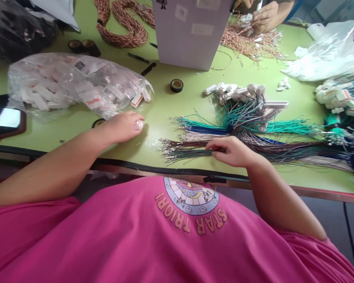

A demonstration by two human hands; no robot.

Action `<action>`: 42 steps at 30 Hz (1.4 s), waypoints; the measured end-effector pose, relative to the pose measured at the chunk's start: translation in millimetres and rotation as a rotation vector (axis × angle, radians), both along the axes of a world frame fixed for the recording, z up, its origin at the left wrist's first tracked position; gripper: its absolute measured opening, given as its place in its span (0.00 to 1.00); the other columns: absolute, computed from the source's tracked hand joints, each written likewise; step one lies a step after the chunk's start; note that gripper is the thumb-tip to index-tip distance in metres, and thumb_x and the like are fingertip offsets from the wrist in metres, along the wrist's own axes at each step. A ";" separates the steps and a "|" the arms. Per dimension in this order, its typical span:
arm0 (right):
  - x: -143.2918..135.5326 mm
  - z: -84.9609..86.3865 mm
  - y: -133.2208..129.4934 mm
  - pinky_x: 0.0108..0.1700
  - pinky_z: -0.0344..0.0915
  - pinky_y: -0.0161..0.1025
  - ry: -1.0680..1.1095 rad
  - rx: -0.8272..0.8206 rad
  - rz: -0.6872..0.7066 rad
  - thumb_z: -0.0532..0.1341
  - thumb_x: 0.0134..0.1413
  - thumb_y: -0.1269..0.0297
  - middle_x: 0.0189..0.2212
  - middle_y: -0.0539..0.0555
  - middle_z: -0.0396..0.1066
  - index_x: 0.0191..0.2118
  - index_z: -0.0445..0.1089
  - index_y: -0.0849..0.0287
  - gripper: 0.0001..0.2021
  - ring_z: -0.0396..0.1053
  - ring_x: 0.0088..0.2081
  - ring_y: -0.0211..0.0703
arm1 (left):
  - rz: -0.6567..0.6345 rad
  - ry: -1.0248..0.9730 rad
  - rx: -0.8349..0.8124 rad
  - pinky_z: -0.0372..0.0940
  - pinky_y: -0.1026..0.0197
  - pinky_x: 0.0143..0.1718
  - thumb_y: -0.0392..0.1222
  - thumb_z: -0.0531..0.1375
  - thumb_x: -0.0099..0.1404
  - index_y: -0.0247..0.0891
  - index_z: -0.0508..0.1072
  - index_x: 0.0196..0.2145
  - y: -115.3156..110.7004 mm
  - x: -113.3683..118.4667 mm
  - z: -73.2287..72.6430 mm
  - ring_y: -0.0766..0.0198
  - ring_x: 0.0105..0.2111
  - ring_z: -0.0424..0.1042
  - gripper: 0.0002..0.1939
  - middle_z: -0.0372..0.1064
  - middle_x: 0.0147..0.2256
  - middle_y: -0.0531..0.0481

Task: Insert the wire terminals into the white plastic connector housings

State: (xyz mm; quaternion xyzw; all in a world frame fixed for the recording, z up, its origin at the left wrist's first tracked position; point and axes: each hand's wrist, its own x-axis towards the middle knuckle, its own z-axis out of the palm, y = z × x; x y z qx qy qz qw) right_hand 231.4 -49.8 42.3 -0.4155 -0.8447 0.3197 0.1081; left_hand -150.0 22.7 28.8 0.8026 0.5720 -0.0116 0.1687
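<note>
Tape roll (181, 84): clock centre, on table (162, 108)
Parts bag (73, 80): nine o'clock
Box (188, 43): twelve o'clock
Wire bundle (247, 127): four o'clock
Far bag (327, 57): three o'clock, contents unclear

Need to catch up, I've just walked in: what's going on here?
The person in the pink shirt holds a small whitish piece in the left hand, beside a clear bag of white pieces. The right hand is at the thin wires, its grip hard to tell. Farther off, a co-worker's hands are busy over reddish twisted wires.

Both forearms (72, 161) angled inward; left hand (124, 126), fingers (134, 118) curled; right hand (232, 151), fingers loosely bent.
</note>
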 end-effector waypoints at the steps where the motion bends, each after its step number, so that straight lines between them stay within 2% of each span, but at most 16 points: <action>1: -7.8 3.3 2.3 0.34 0.60 0.34 -0.025 -0.019 0.056 0.56 0.48 0.71 0.30 0.51 0.75 0.40 0.75 0.59 0.14 0.66 0.28 0.36 | 0.048 -0.060 -0.015 0.62 0.49 0.56 0.41 0.57 0.60 0.35 0.73 0.52 1.2 1.6 3.0 0.52 0.49 0.70 0.22 0.71 0.50 0.41; 3: -29.2 9.9 7.1 0.34 0.59 0.34 -0.091 -0.044 0.184 0.57 0.47 0.72 0.31 0.50 0.76 0.41 0.76 0.57 0.15 0.67 0.29 0.37 | 0.145 -0.301 -0.125 0.66 0.48 0.51 0.46 0.60 0.58 0.36 0.74 0.50 2.4 10.1 9.4 0.53 0.44 0.73 0.22 0.74 0.45 0.42; 5: -51.8 14.8 12.0 0.32 0.57 0.34 -0.119 -0.075 0.317 0.58 0.48 0.71 0.28 0.49 0.75 0.42 0.76 0.55 0.16 0.65 0.27 0.36 | 0.254 -0.727 -0.366 0.70 0.50 0.44 0.48 0.60 0.58 0.35 0.73 0.50 2.3 26.6 14.6 0.56 0.39 0.75 0.24 0.75 0.42 0.42; 7: -67.9 15.6 17.0 0.32 0.57 0.35 -0.073 -0.118 0.401 0.59 0.50 0.70 0.27 0.49 0.74 0.42 0.76 0.56 0.14 0.64 0.26 0.35 | 0.341 -1.156 -0.633 0.72 0.51 0.40 0.50 0.58 0.59 0.37 0.71 0.51 1.0 49.1 16.7 0.57 0.40 0.76 0.24 0.74 0.44 0.41; 9: -73.4 10.8 22.0 0.33 0.59 0.35 0.054 -0.183 0.380 0.59 0.52 0.69 0.27 0.49 0.74 0.38 0.76 0.57 0.10 0.65 0.27 0.35 | 0.435 -1.379 -0.733 0.73 0.55 0.40 0.50 0.59 0.60 0.36 0.70 0.50 -1.6 73.0 16.0 0.59 0.41 0.76 0.23 0.74 0.45 0.42; 11: -69.8 1.7 26.3 0.33 0.60 0.35 0.249 -0.292 0.237 0.59 0.53 0.66 0.27 0.48 0.73 0.35 0.75 0.59 0.07 0.65 0.27 0.34 | 0.465 -1.487 -0.825 0.73 0.59 0.41 0.48 0.62 0.59 0.37 0.69 0.51 -5.2 93.1 13.3 0.60 0.42 0.76 0.23 0.74 0.45 0.44; 16: -55.5 -21.2 30.5 0.22 0.51 0.33 0.747 -0.520 -0.322 0.63 0.48 0.61 0.17 0.42 0.62 0.32 0.71 0.58 0.07 0.55 0.19 0.30 | 0.493 -1.577 -1.014 0.74 0.62 0.38 0.35 0.65 0.51 0.38 0.68 0.51 -11.4 114.7 -0.8 0.62 0.36 0.77 0.28 0.74 0.41 0.48; 19: -56.5 -27.0 30.5 0.22 0.50 0.32 0.817 -0.535 -0.443 0.63 0.46 0.62 0.16 0.42 0.61 0.31 0.70 0.58 0.07 0.54 0.18 0.30 | 0.520 -1.569 -1.096 0.74 0.60 0.39 0.35 0.64 0.52 0.40 0.67 0.52 -10.2 114.4 -11.4 0.61 0.36 0.78 0.29 0.75 0.38 0.49; 25: -57.5 -27.6 27.0 0.26 0.59 0.35 0.770 -0.454 -0.454 0.62 0.51 0.61 0.22 0.46 0.66 0.32 0.69 0.58 0.06 0.61 0.22 0.33 | 0.422 -1.544 -1.225 0.75 0.59 0.36 0.39 0.65 0.55 0.42 0.64 0.55 -13.0 108.1 -18.4 0.58 0.37 0.79 0.30 0.76 0.38 0.47; 27: -55.5 -25.8 25.9 0.28 0.63 0.36 0.789 -0.309 -0.437 0.61 0.54 0.61 0.33 0.52 0.72 0.32 0.70 0.58 0.06 0.66 0.28 0.35 | 0.386 -1.515 -1.235 0.74 0.60 0.33 0.38 0.66 0.55 0.42 0.63 0.56 -15.8 108.3 -18.6 0.57 0.37 0.79 0.31 0.76 0.40 0.47; 30: -54.3 -23.2 25.1 0.39 0.69 0.41 0.758 -0.092 -0.298 0.61 0.58 0.64 0.49 0.56 0.71 0.33 0.72 0.56 0.05 0.71 0.43 0.42 | 0.319 -1.479 -1.215 0.71 0.66 0.27 0.38 0.69 0.53 0.37 0.67 0.48 -19.4 111.8 -19.2 0.64 0.30 0.77 0.26 0.75 0.34 0.49; 32: -55.6 -22.8 24.6 0.47 0.69 0.46 0.700 0.005 -0.174 0.61 0.58 0.66 0.49 0.57 0.71 0.33 0.73 0.56 0.04 0.70 0.49 0.45 | 0.314 -1.472 -1.182 0.70 0.67 0.26 0.37 0.71 0.50 0.35 0.68 0.43 -20.9 114.2 -19.4 0.68 0.27 0.74 0.23 0.73 0.30 0.52; 34: -57.6 -23.4 23.9 0.48 0.69 0.45 0.647 0.099 -0.129 0.61 0.59 0.68 0.45 0.56 0.71 0.34 0.73 0.56 0.04 0.71 0.48 0.44 | 0.354 -1.482 -1.150 0.70 0.66 0.28 0.35 0.72 0.48 0.35 0.66 0.42 -21.3 115.1 -19.3 0.68 0.27 0.74 0.25 0.72 0.30 0.54; 38: -59.0 -24.3 21.5 0.44 0.70 0.43 0.578 0.341 -0.224 0.61 0.58 0.74 0.39 0.54 0.67 0.35 0.71 0.55 0.06 0.69 0.44 0.41 | 0.450 -1.572 -1.164 0.73 0.59 0.36 0.32 0.68 0.50 0.38 0.66 0.41 -18.2 112.0 -22.3 0.63 0.33 0.77 0.21 0.74 0.34 0.52; 40: -58.2 -24.2 19.9 0.44 0.70 0.45 0.567 0.462 -0.252 0.59 0.58 0.76 0.39 0.53 0.66 0.37 0.70 0.54 0.08 0.68 0.45 0.43 | 0.446 -1.669 -1.176 0.74 0.54 0.41 0.31 0.65 0.49 0.37 0.67 0.39 -15.6 109.6 -25.8 0.61 0.35 0.77 0.18 0.75 0.34 0.50; 42: -57.0 -24.3 18.5 0.43 0.70 0.46 0.557 0.538 -0.267 0.59 0.58 0.77 0.41 0.55 0.64 0.38 0.69 0.54 0.09 0.68 0.45 0.43 | 0.414 -1.750 -1.159 0.73 0.55 0.40 0.31 0.64 0.48 0.37 0.70 0.40 -13.7 107.6 -29.2 0.61 0.33 0.76 0.19 0.75 0.32 0.50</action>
